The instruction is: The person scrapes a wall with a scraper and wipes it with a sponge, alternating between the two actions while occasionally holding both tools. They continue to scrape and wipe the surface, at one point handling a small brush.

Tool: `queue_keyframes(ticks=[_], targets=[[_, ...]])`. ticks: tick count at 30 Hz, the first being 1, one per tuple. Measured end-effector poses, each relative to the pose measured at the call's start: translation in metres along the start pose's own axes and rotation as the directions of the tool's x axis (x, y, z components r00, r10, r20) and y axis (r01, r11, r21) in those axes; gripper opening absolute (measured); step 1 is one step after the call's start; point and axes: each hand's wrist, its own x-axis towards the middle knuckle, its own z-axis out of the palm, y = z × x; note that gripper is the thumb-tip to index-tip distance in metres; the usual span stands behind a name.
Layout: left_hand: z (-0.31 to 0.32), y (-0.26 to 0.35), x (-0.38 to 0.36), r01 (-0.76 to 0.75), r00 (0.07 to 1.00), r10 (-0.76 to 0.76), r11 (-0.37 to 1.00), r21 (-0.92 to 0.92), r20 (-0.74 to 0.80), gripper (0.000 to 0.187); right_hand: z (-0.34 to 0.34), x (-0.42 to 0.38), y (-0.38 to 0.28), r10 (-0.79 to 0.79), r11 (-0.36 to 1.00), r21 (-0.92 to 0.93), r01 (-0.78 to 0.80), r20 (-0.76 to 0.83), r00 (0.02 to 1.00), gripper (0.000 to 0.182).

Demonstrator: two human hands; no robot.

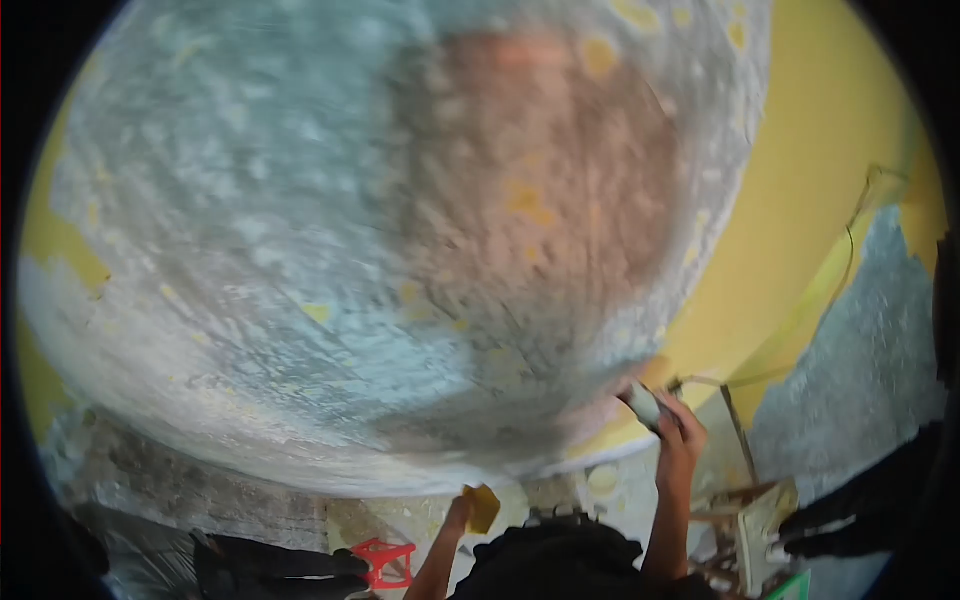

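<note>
My right hand (682, 425) is closed around a grey scraper-like tool (645, 407), whose edge is at the lower right of a large rounded surface (250, 250). Grey-white material with small yellow spots covers much of that surface. Lower down, my left hand (463, 508) grips a yellow piece (484, 509) with angular edges, just below the surface's bottom rim. The fingers of my left hand are partly hidden.
A red stool (387, 562) stands at the bottom left beside a person's dark-clothed legs (280, 565). At the lower right are a splattered wooden stand (757, 530) and another person's dark legs (865, 500). A cable (850, 250) hangs along the yellow area.
</note>
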Motion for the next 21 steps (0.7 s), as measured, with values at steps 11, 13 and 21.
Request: queue_keyframes(ticks=[11,13,21], targets=[[0.076,0.201,-0.135,-0.389,0.916,0.321,0.861,-0.328,-0.241,0.036,0.070,0.000,-0.012,0.116,0.957,0.212,-0.196,0.338,0.934,0.039],[0.107,0.235,-0.159,-0.453,0.886,0.368,0.820,-0.350,-0.283,0.034,0.074,-0.005,-0.009,0.180,0.947,0.192,-0.258,0.347,0.920,0.038],[0.185,0.272,-0.193,-0.854,0.240,0.929,0.340,0.394,-0.282,0.025,0.069,-0.016,0.014,0.444,0.841,0.108,-0.531,0.424,0.789,0.034]])
